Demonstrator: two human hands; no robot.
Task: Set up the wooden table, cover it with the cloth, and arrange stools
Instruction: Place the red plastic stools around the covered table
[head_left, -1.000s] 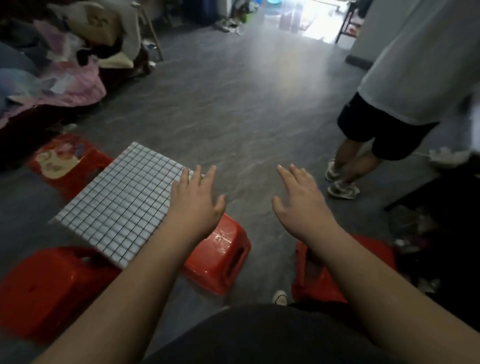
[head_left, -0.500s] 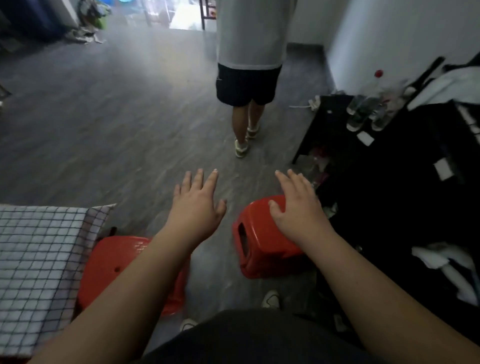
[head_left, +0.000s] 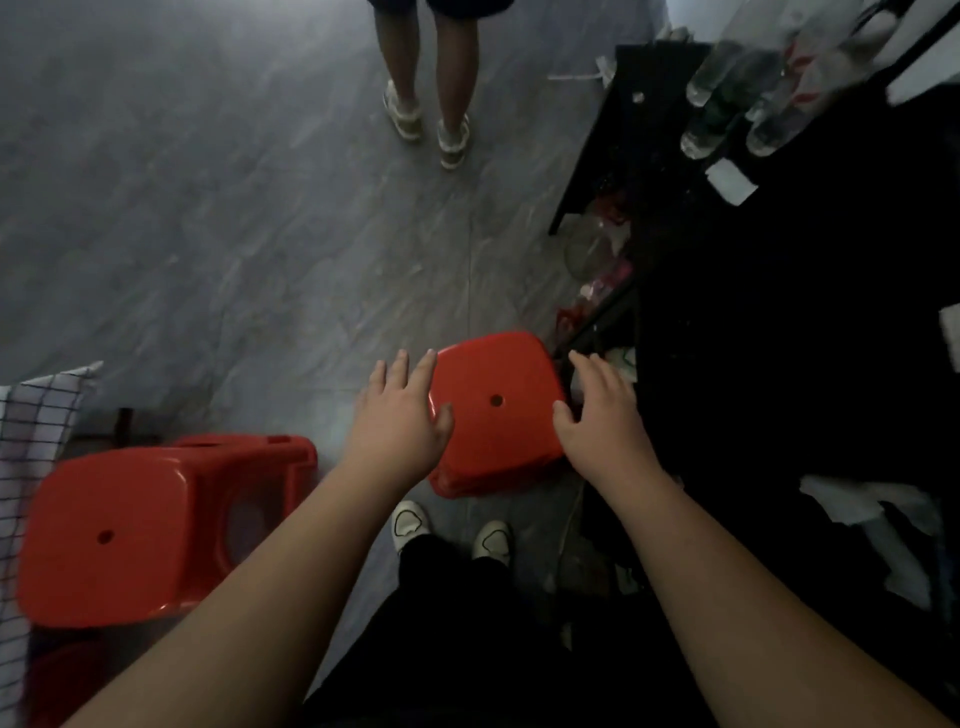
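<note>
The labels on the clear bottles (head_left: 727, 98) at the upper right are too blurred to read, and so is the white tag (head_left: 730, 181) lying on the dark stand (head_left: 649, 130) beside them. The red stool (head_left: 498, 431) stands upright on the grey floor (head_left: 208, 208), just beside that stand's lower shelf. It is glossy moulded plastic, with a square seat, rounded corners and one small round hole at its middle. The left hand (head_left: 402, 421) is at the seat's left edge, fingers straight and spread, thumb over the rim. The right hand (head_left: 605, 415) flanks the right edge, fingers likewise spread wide, gripping nothing. Whether either palm touches the plastic I cannot tell. A second red stool (head_left: 109, 535) of the same shape, with an oval opening in its side, stands at the lower left next to the checked cloth (head_left: 36, 431) hanging at the left edge. Another person's legs (head_left: 454, 67) stand further off.
</note>
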